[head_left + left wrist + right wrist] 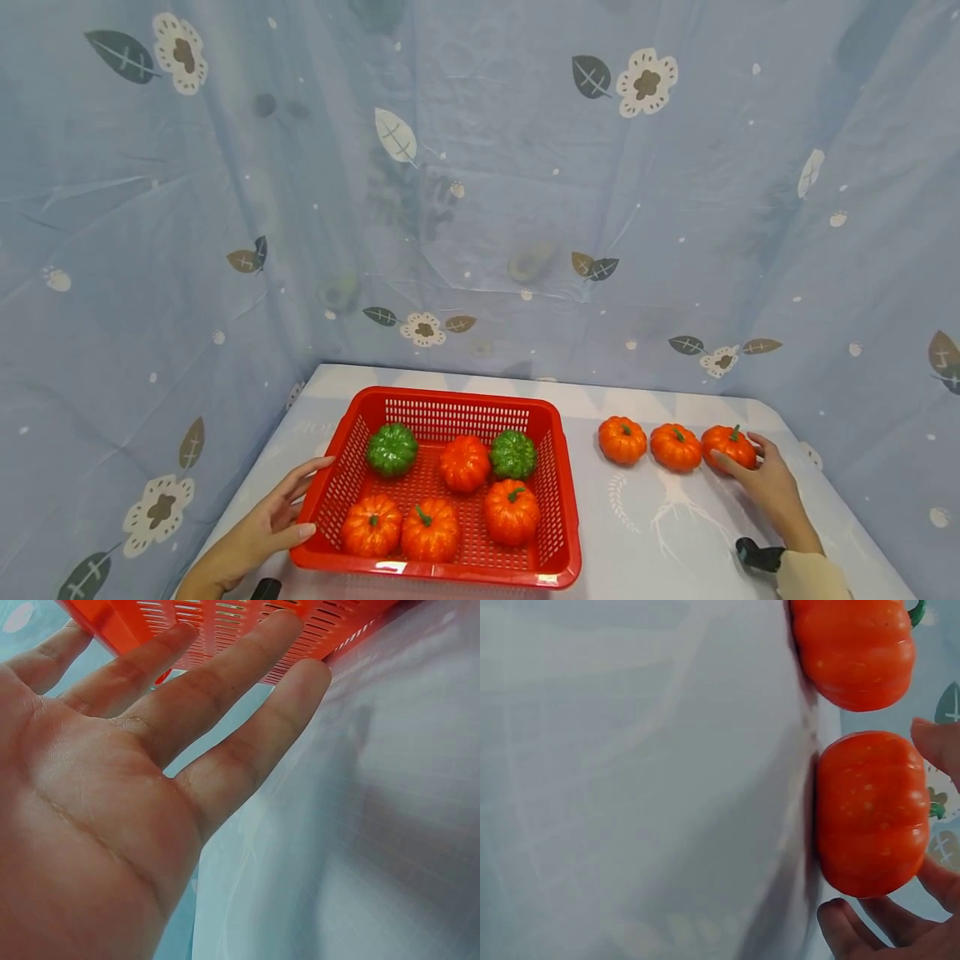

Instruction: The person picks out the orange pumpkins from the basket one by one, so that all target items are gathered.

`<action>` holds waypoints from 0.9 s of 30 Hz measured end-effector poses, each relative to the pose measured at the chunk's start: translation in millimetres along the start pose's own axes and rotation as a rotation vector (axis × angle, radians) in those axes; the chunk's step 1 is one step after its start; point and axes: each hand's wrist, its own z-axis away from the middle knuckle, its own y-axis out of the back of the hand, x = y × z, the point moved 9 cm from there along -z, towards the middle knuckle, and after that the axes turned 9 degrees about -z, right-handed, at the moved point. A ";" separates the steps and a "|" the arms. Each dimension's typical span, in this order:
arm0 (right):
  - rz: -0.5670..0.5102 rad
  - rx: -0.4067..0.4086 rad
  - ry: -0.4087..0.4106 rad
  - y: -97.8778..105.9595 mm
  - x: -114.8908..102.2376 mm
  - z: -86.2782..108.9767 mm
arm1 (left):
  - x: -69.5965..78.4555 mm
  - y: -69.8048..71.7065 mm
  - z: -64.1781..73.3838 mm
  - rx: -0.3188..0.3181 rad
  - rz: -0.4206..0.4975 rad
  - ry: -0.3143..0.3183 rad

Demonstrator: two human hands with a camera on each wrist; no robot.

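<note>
A red plastic basket (567, 500) holds several orange pumpkins, a redder one (464, 463) and two green pumpkins (392, 450). At its left side is my left hand (258, 527), fingertips right at the rim and thumb by the front left corner. In the left wrist view, the fingers (247, 754) extend, spread apart, toward the slotted wall. My right hand (768, 483) holds the rightmost orange pumpkin (727, 447) of a row of three on the table. The right wrist view shows the thumb at one side of this pumpkin (871, 814) and curled fingers at the other.
Two more orange pumpkins (622, 440) stand in the row between the basket and my right hand. The white table (622, 542) carries faint printed patterns. A blue floral curtain (487, 208) hangs behind it and at both sides.
</note>
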 end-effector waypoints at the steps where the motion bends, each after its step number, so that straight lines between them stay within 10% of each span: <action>1: 0.012 0.004 0.018 1.8 -3.4 1.8 | -0.7 -0.1 -0.2 -0.001 0.003 0.002; 14: 0.038 0.234 0.285 30.9 -88.9 40.8 | -3.0 2.1 -1.8 0.040 -0.024 0.032; 27: -0.008 0.085 0.522 -9.3 -175.5 73.7 | 1.7 -0.3 0.2 0.024 -0.019 0.007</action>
